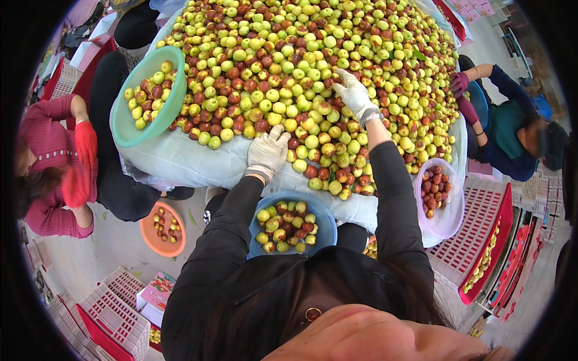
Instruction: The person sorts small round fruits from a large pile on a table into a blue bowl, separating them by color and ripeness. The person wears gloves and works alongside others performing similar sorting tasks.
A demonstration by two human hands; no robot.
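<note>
A large heap of green and red-brown jujubes [289,81] covers a padded table under pale cloth [198,158]. At the heap's near edge rests my left hand [269,152] in a whitish glove, fingertips against the fruit; whether it grips one cannot be told. My right hand [354,93], gloved alike, reaches farther into the heap on the right, fingers extended over the fruit. Whether anything is under its fingers is hidden. A blue basin [328,221] holding mixed jujubes sits below the table edge, between my forearms.
A green basin [179,85] tilts at the heap's left; a lilac basin [458,203] with red jujubes stands right. An orange basin [149,234] is on the floor. Co-workers sit left [58,153] and right [510,131]. Plastic crates [469,225] stand lower right, others [113,316] lower left.
</note>
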